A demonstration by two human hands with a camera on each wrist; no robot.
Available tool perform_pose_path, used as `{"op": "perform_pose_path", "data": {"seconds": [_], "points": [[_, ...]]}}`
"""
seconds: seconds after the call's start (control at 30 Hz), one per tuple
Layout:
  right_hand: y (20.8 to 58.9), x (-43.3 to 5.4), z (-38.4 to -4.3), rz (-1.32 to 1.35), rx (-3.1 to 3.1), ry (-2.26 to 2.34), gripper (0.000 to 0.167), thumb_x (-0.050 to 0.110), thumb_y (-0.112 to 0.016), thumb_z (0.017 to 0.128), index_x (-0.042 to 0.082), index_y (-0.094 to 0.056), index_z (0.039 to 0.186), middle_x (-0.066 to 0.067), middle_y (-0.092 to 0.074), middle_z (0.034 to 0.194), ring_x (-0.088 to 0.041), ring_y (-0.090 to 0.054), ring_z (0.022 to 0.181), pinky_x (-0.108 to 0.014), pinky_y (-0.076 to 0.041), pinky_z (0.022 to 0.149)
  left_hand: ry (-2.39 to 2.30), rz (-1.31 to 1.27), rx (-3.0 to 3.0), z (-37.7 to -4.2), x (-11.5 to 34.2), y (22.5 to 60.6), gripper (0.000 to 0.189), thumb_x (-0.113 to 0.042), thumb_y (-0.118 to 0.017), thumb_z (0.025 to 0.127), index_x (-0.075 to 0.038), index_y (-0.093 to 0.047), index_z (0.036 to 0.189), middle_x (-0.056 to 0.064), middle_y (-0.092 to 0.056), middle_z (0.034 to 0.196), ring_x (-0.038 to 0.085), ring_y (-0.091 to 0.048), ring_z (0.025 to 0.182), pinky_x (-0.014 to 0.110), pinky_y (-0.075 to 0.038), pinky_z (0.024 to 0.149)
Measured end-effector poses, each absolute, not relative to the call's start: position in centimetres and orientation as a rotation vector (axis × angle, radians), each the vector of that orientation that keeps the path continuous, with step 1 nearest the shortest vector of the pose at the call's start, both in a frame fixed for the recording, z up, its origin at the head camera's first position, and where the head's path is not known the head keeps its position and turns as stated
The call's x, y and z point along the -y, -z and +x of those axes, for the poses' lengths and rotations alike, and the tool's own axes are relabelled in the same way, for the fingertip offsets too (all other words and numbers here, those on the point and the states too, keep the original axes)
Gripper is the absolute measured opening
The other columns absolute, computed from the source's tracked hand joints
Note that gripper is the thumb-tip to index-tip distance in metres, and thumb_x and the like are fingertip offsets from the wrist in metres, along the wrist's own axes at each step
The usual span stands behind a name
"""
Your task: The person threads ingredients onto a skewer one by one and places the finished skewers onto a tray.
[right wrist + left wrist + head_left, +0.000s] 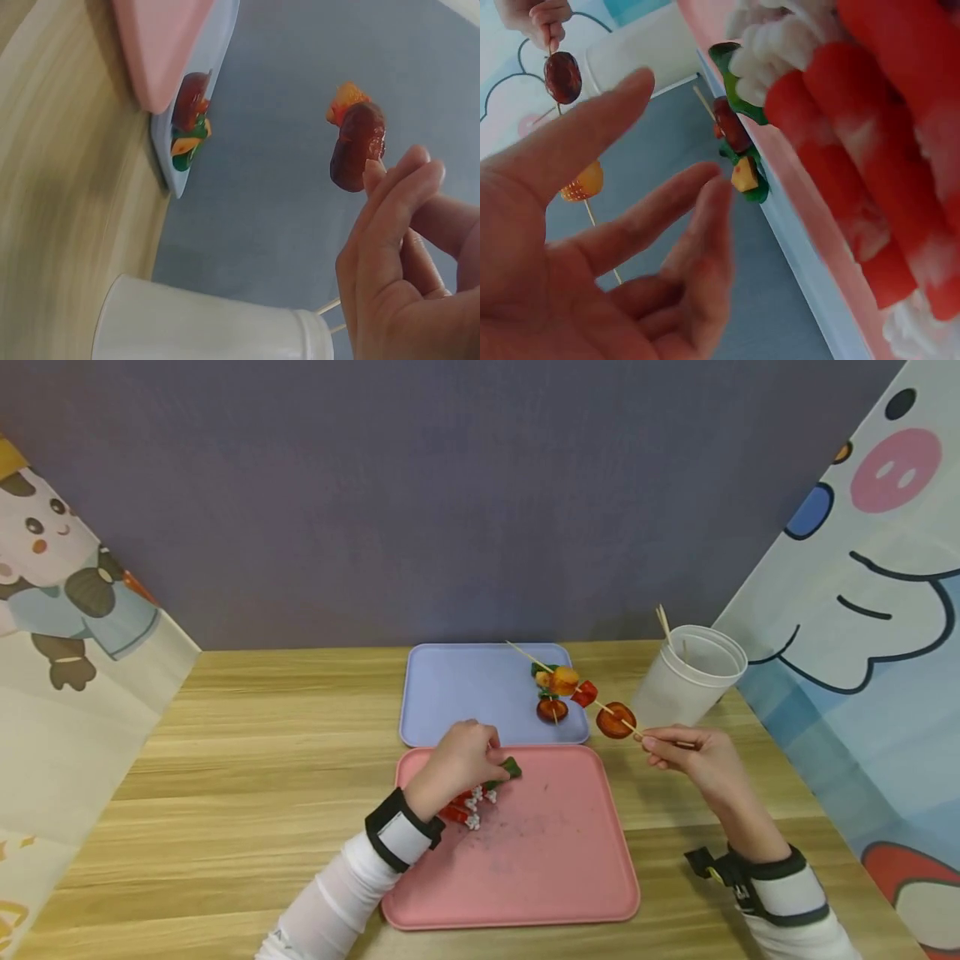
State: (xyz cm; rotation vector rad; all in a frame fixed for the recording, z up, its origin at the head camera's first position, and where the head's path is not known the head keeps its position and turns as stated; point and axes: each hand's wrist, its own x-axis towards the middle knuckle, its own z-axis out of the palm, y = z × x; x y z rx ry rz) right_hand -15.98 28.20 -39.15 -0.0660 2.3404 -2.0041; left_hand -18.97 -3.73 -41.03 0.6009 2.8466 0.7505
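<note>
My right hand [693, 760] pinches the end of a wooden skewer [527, 653] at the right, above the table. Threaded on it are a glossy brown round piece [360, 146], a red piece [584, 693] and a yellow-orange piece [564, 681]. Over the upper left of the pink tray [555, 877] is my left hand [461, 760], its thumb and fingers apart with nothing between them in the left wrist view. Just by its fingertips in the head view lies a dark green piece [512, 767]. Red sticks with white frilly ends [855, 150] lie under that hand.
Behind the pink tray, a pale blue tray [465, 693] holds another loaded skewer with a brown piece [552, 710] at its right side. A white cup [678, 689] with several wooden skewers stands at the back right. A grey panel [450, 510] closes off the back.
</note>
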Motion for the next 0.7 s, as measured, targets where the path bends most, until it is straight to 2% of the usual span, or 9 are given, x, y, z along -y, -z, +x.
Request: {"op": "perform_pose_path", "data": {"seconds": [0.1,0.33,0.53,0.63,0.7], "points": [[39.2,-28.5,-16.1,-0.042,-2.338,2.004,0.012,0.001,-0.067,0.086,0.009,-0.076,0.090,0.008,-0.072,0.079,-0.007,-0.067,0.065,-0.021,-0.055,0.061,-0.647,0.595,-2.810,-18.7,3.6,41.3,0.034,-0.031,-0.082,0.072,-0.006,-0.067,0.089,0.004,-0.064,0.082,0.019,-0.057,0.079,0.029,-0.048,0.068],[39.8,-29.3,-16.3,-0.038,-2.324,2.025,0.012,0.003,-0.066,0.087,0.009,-0.076,0.091,0.007,-0.073,0.083,-0.006,-0.067,0.066,-0.020,-0.055,0.062,-0.548,0.573,-2.785,-18.3,3.3,41.5,0.030,-0.027,-0.082,0.073,-0.012,-0.056,0.068,-0.002,-0.053,0.065,0.013,-0.050,0.062,0.024,-0.042,0.055],[43.0,-32.0,-18.0,-0.121,-2.285,2.092,0.015,0.007,-0.067,0.087,0.003,-0.074,0.099,0.001,-0.074,0.090,-0.010,-0.069,0.071,-0.022,-0.056,0.062,-0.520,0.539,-2.772,-18.2,3.2,41.6,0.028,-0.024,-0.084,0.071,-0.013,-0.058,0.065,-0.002,-0.056,0.064,0.012,-0.052,0.060,0.024,-0.044,0.052],[43.9,-33.0,-18.6,-0.110,-2.343,2.019,0.018,0.014,-0.068,0.087,0.005,-0.074,0.101,0.000,-0.074,0.092,-0.012,-0.070,0.072,-0.024,-0.056,0.063,-0.523,0.524,-2.767,-18.2,3.1,41.7,0.028,-0.024,-0.084,0.071,-0.013,-0.059,0.064,-0.002,-0.056,0.063,0.011,-0.053,0.056,0.024,-0.043,0.049],[45.0,-34.0,-19.2,-0.112,-2.330,2.038,0.019,0.014,-0.068,0.088,0.004,-0.073,0.103,-0.002,-0.074,0.094,-0.015,-0.070,0.073,-0.025,-0.056,0.063,-0.534,0.517,-2.763,-18.2,3.1,41.9,0.028,-0.025,-0.083,0.071,-0.013,-0.059,0.063,-0.002,-0.057,0.062,0.011,-0.053,0.053,0.024,-0.043,0.047]]}}
